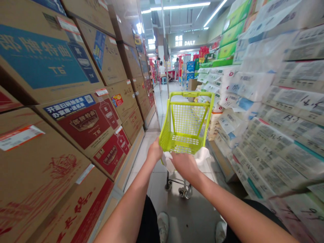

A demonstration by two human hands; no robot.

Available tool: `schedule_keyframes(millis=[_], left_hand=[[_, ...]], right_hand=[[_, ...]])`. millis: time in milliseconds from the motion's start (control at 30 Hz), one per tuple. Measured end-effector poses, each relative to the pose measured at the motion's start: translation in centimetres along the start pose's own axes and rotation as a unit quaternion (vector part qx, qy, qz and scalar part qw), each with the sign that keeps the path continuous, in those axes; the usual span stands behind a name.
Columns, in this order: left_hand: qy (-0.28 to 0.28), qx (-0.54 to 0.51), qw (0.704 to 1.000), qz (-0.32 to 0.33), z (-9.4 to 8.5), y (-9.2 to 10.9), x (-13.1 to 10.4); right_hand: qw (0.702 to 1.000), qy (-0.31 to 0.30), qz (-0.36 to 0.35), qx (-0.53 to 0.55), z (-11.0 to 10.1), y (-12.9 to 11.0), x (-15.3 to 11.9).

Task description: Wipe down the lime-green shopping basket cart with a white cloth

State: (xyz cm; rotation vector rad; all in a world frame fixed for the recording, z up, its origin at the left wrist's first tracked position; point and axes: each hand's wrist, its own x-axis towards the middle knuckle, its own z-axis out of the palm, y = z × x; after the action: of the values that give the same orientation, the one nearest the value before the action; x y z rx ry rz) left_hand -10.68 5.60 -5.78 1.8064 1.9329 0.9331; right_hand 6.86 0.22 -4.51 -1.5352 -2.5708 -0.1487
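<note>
A yellow-green plastic shopping cart (188,139) stands right in front of me, and its basket looks empty. My left hand (155,151) is closed around the near left edge of the cart. At the near end, by the handle, my right hand (184,164) is closed on a thin white tissue (202,154). The tissue sticks out on both sides of that hand and lies against the cart; whether it is paper or cloth I cannot tell. The right fingertips and most of the handle are hidden under the hand and tissue.
Stacked cardboard cartons (83,121) line the left side. Piles of plastic-wrapped paper packs (283,135) rise close on the right. A tiled floor (149,145) runs between them. A metal pole (165,50) stands ahead on the left, with people (162,69) farther off.
</note>
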Motion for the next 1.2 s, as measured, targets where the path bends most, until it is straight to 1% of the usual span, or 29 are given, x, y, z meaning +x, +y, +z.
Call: schedule_keyframes(millis=[133, 200, 267, 433, 567, 800, 900, 1000, 1100, 1200], left_hand=[[-0.053, -0.025, 0.997, 0.059, 0.1, 0.6, -0.6], [-0.077, -0.038, 0.993, 0.081, -0.3, 0.6, -0.2], [-0.083, -0.042, 0.992, 0.083, -0.9, 0.2, 0.5], [-0.049, -0.009, 0.998, 0.045, -2.3, -1.0, 1.8], [-0.025, 0.039, 0.999, 0.009, -2.4, -1.3, 1.8], [-0.012, 0.111, 0.993, -0.029, -1.8, -0.7, 1.6], [-0.016, 0.133, 0.990, -0.040, -1.9, -0.3, 1.5], [-0.014, 0.153, 0.986, -0.065, -1.8, 0.2, 1.2], [-0.014, 0.165, 0.983, -0.084, -1.6, 0.7, 0.7], [-0.019, 0.168, 0.981, -0.091, -1.4, 0.8, 0.2]], right_hand=[[1.000, 0.009, -0.007, 0.002, 0.2, -0.8, 0.4], [1.000, 0.008, -0.001, 0.005, 0.1, -0.9, 0.5], [1.000, 0.004, -0.001, 0.003, -0.2, -0.8, 0.4], [0.999, 0.000, -0.028, -0.022, -0.8, -0.3, 0.0], [0.998, -0.007, -0.045, -0.033, -1.2, 0.3, -0.7], [0.998, -0.031, -0.045, -0.042, -2.6, 1.9, -2.2], [0.997, -0.049, -0.050, -0.043, -3.1, 2.3, -2.4], [0.995, -0.069, -0.050, -0.047, -3.4, 2.5, -2.5], [0.995, -0.075, -0.045, -0.043, -3.2, 2.3, -2.6], [0.997, -0.054, -0.045, -0.030, -2.1, 1.8, -2.4]])
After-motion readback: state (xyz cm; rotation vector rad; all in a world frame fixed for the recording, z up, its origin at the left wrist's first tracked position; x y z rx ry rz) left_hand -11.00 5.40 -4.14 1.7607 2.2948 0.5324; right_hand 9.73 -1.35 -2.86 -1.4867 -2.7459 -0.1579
